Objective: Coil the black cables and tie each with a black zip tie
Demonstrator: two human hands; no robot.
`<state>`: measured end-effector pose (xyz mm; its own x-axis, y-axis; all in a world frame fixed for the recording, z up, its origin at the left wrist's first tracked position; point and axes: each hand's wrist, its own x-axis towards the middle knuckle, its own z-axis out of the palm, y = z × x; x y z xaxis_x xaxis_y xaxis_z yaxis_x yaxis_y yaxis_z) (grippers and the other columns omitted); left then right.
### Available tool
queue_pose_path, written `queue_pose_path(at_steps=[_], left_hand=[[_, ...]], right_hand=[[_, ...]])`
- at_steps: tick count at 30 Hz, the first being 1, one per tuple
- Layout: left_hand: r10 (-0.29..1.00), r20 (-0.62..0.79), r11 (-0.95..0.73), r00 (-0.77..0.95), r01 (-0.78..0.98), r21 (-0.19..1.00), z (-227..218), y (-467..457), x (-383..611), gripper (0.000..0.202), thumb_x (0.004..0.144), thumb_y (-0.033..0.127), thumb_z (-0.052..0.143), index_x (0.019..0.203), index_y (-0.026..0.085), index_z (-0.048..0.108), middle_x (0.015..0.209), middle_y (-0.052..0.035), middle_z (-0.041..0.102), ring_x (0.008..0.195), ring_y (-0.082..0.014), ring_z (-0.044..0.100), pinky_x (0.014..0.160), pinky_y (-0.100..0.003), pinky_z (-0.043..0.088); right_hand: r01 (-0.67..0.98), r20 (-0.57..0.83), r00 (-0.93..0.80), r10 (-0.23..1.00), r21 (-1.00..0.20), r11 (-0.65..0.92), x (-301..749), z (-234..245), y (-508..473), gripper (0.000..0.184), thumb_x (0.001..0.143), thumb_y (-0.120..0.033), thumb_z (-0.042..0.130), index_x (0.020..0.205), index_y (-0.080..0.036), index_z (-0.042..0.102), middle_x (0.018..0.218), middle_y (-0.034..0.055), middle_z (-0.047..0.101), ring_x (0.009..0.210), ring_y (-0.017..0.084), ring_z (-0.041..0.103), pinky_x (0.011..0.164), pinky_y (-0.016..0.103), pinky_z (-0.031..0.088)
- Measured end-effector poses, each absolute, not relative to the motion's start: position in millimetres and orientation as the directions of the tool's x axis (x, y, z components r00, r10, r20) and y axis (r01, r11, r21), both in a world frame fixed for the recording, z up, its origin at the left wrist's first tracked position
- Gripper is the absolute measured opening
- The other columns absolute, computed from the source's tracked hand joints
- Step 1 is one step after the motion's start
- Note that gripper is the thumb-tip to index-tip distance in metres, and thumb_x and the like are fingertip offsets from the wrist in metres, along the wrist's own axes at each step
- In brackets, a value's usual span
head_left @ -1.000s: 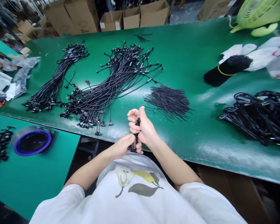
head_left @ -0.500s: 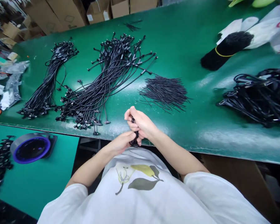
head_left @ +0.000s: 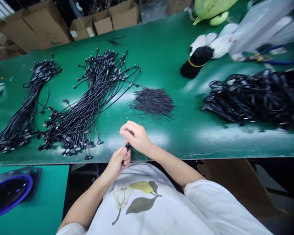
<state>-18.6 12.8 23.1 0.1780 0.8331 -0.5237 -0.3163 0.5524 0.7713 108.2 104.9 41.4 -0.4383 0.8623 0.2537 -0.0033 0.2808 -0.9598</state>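
My left hand (head_left: 117, 160) is closed around a folded black cable (head_left: 127, 146), held upright just in front of the shirt at the table's near edge. Over its upper end curls my right hand (head_left: 136, 138), its fingertips smeared by motion. A dark bit of the cable shows between those fingers; whether a tie is there too I cannot make out. Beyond the hands lies a loose pile of thin black ties (head_left: 154, 102). To the left a large bundle of black cables with plugs (head_left: 95, 86) is spread out, and a second cable bundle (head_left: 30, 101) lies farther left.
On the right are a heap of coiled black cables (head_left: 257, 99) and a black bundle with a yellow band (head_left: 197, 62). Pliers (head_left: 267, 58) lie behind the heap. Cardboard boxes (head_left: 122, 16) stand past the far edge. A purple-rimmed round thing (head_left: 11, 194) sits lower left.
The view has swung to the right, so the table's things sit farther left. My right hand has turned over the cable's top and blurred; my left hand keeps its hold lower down.
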Motion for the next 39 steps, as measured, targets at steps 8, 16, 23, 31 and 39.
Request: queue_pose_path(at_steps=[8,16,23,31,39], left_hand=[[0.83,-0.47,0.302,0.299,0.468,0.831,22.6,14.3,-49.8,0.044,0.093,0.056,0.035,0.075,0.019,0.05,0.055,0.0049,0.041,0.049,-0.0111,0.036,0.051,-0.024,0.031],[0.854,-0.4,0.136,0.333,0.598,0.79,16.9,12.2,-36.5,0.035,0.097,0.045,0.029,0.088,0.02,0.052,0.076,-0.0011,0.059,0.068,-0.016,0.052,0.064,-0.027,0.039],[0.859,-0.405,0.18,0.312,0.557,0.811,9.2,5.6,-32.1,0.038,0.095,0.048,0.036,0.074,0.02,0.05,0.066,-0.0003,0.054,0.061,-0.0151,0.047,0.061,-0.027,0.034],[0.864,-0.495,0.503,0.094,-0.232,0.833,13.5,16.6,-35.6,0.042,0.082,0.057,0.062,0.079,0.017,0.049,0.056,0.0091,0.03,0.046,-0.0054,0.027,0.044,-0.018,0.025],[0.841,-0.528,0.534,0.115,-0.333,0.777,20.3,15.6,-21.2,0.044,0.077,0.055,0.068,0.08,0.015,0.052,0.058,0.008,0.035,0.047,-0.0038,0.03,0.044,-0.016,0.027]], right_hand=[[0.262,0.283,-0.925,0.252,-0.002,0.965,155.1,23.2,74.2,0.032,0.097,-0.014,0.035,0.122,-0.003,0.051,0.096,0.0109,0.061,0.087,0.02,0.056,0.074,0.036,0.046],[0.234,0.136,-0.963,0.234,-0.018,0.972,159.0,8.5,82.7,0.023,0.097,-0.015,0.032,0.09,-0.014,0.053,0.075,0.0045,0.054,0.063,0.016,0.047,0.047,0.029,0.026],[0.198,0.113,-0.97,0.217,-0.161,0.967,158.1,9.4,78.7,0.027,0.1,-0.025,0.035,0.09,-0.014,0.058,0.077,0.0043,0.059,0.064,0.016,0.052,0.051,0.028,0.034],[0.885,0.251,-0.137,0.958,-0.404,0.232,254.8,-1.3,175.1,0.03,0.099,-0.028,0.038,0.101,-0.018,0.066,0.1,0.0111,0.061,0.092,0.021,0.055,0.078,0.033,0.043],[0.953,0.274,-0.007,0.962,-0.288,0.089,281.0,-18.8,189.6,0.022,0.094,-0.025,0.045,0.089,-0.015,0.065,0.1,0.0118,0.058,0.089,0.022,0.052,0.076,0.032,0.039]])
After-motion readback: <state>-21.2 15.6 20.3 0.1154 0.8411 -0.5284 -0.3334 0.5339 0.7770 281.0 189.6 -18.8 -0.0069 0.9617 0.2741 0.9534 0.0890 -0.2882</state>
